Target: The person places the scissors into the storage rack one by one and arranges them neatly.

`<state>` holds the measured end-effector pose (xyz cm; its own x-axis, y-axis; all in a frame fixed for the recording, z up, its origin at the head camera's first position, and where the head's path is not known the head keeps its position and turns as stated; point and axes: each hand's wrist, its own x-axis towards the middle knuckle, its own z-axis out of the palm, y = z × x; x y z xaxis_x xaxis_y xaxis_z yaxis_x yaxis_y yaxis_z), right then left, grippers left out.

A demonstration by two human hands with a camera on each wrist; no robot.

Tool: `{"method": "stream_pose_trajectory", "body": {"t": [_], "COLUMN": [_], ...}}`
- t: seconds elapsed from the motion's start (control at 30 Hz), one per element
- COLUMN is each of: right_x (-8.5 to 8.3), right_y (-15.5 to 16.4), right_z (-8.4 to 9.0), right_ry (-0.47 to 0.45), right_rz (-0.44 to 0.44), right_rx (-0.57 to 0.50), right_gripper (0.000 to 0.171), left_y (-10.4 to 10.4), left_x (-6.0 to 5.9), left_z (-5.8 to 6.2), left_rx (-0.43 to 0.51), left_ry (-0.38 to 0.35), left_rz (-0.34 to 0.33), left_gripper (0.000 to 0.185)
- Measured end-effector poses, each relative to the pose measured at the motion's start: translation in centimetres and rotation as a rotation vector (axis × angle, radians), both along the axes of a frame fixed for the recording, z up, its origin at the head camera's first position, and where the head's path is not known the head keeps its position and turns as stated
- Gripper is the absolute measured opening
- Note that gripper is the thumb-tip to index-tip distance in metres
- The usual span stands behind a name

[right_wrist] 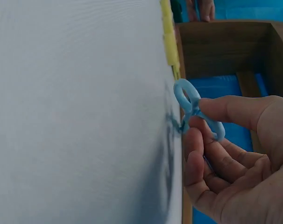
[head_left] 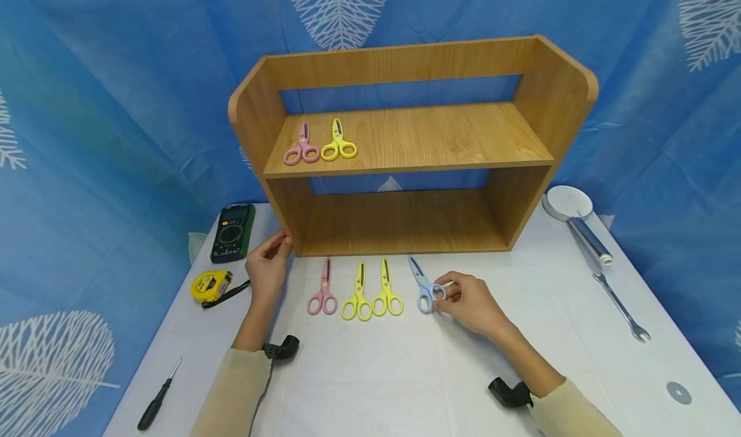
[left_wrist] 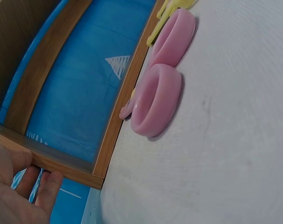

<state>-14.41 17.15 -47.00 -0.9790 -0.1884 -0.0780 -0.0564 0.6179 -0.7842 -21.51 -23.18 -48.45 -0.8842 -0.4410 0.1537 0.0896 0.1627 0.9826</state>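
The head view is bright, evenly lit and mostly crisp, with faint, soft shadows on the white counter (head_left: pixel 405 379). Both wrist views look dimmer and softer; in the right one, a broad, blurry-edged shadow darkens the counter.

The right hand (right_wrist: pixel 237 163) pinches the handle of blue scissors (right_wrist: pixel 194 111), near yellow scissors (right_wrist: pixel 170 46) on a white table (right_wrist: pixel 81 102), beside a wooden shelf (right_wrist: pixel 211 49)

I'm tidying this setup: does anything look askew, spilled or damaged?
Only the blue scissors look askew: in front of the shelf, they slant, tips leftward, while the pink scissors and two yellow scissors alongside point nearly straight at it. The right hand grips them, which probably explains that. I see no spill or damage.
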Motion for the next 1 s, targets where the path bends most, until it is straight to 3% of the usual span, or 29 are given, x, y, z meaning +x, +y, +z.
{"method": "stream_pose_trajectory", "body": {"t": [0.1,0.2,0.37,0.5,0.73,1.0], "right_x": [0.3,0.8,1.4,0.9,-3.3,-9.8], "right_y": [0.4,0.7,1.1,1.1,-1.3,-5.0], "right_z": [1.0,3.2,8.6,12.9,18.9,21.3], "right_ry": [0.010,0.029,0.097,0.191,0.314,0.270], "right_rz": [-0.002,0.011,0.068,0.097,0.017,-0.048], "right_rx": [-0.020,-0.062,-0.189,-0.262,-0.250,-0.192], "right_gripper": [0.033,0.036,0.039,0.037,0.040,0.042], "left_y": [-0.1,-0.1,0.1,0.3,0.2,0.0], "left_x": [-0.1,-0.1,-0.1,0.0,0.0,0.0], "left_z": [0.0,0.0,-0.1,-0.1,0.1,0.2], "left_rx": [0.002,0.001,0.001,-0.003,-0.003,-0.022], "left_ry": [0.000,-0.009,-0.019,-0.020,0.000,-0.008], "left_rz": [0.000,-0.001,-0.002,-0.008,0.004,0.011], "left_gripper": [0.032,0.033,0.032,0.032,0.032,0.032]}}
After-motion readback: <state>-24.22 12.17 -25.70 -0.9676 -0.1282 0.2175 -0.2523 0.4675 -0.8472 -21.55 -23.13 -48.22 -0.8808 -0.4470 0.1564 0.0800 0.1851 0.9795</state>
